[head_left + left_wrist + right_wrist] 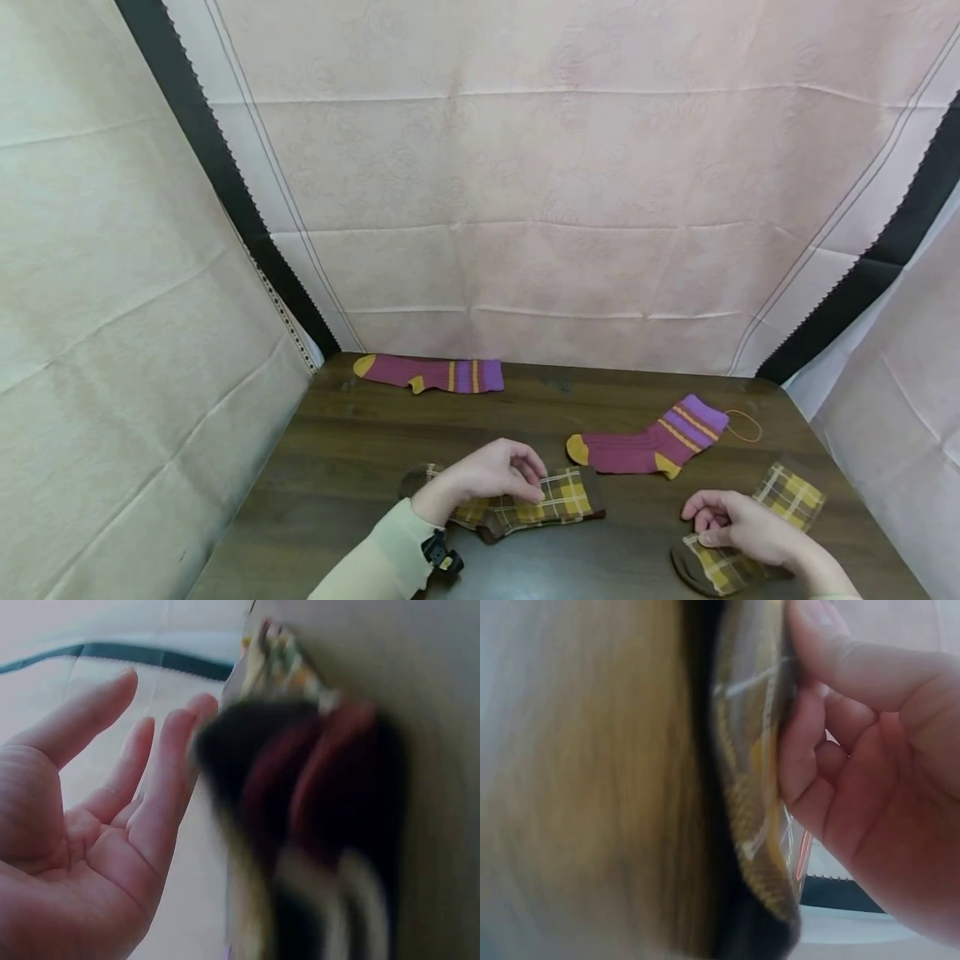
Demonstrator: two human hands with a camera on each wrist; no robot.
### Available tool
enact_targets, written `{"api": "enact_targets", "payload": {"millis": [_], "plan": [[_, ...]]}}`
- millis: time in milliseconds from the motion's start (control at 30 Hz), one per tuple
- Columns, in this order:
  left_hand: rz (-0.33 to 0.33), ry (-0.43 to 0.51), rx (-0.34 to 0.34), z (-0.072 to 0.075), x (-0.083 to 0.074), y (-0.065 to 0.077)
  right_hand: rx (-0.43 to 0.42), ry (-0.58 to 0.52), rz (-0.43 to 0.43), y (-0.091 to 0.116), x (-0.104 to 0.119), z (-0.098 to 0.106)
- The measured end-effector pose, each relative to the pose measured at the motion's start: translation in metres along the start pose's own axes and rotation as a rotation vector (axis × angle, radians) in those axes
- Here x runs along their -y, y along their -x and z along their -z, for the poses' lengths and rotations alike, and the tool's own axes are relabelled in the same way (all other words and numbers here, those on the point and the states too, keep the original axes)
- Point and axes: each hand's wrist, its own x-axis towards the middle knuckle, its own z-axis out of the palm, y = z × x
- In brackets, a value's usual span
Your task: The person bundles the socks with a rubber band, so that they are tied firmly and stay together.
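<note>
A yellow-and-brown plaid sock (pixel 566 497) lies across the front middle of the table. My left hand (pixel 495 477) hovers over it, fingers loosely bent and nothing held; its palm (pixel 97 855) shows in the left wrist view beside the blurred sock (pixel 315 772). At the front right lies another plaid sock (pixel 791 496), partly covered by my right hand (pixel 738 525). In the right wrist view, my loosely curled fingers (pixel 802 761) are close against that sock's knit (pixel 754 825). No fabric shows plainly between thumb and fingers; contact is unclear.
A maroon sock with purple and yellow stripes (pixel 427 374) lies along the table's back edge. A matching sock (pixel 645 446) lies bent at the right, a thin loop (pixel 750 427) at its cuff. Pale cloth walls (pixel 525 192) enclose the wooden table (pixel 337 475).
</note>
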Motion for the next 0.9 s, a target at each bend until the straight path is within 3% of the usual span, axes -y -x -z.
{"api": "enact_targets", "payload": {"millis": [167, 433, 633, 900], "plan": [[-0.015, 0.091, 0.019, -0.039, 0.002, -0.02, -0.057, 0.044, 0.023, -0.009, 0.002, -0.005], [0.031, 0.103, 0.074, -0.085, -0.003, -0.038, -0.098, 0.037, 0.01, -0.018, 0.003, -0.007], [0.042, 0.071, 0.024, -0.106, -0.005, -0.052, -0.115, 0.038, -0.008, -0.017, 0.003, -0.008], [0.068, 0.08, -0.053, -0.124, -0.003, -0.062, -0.137, 0.047, -0.049, -0.02, 0.008, -0.009]]}}
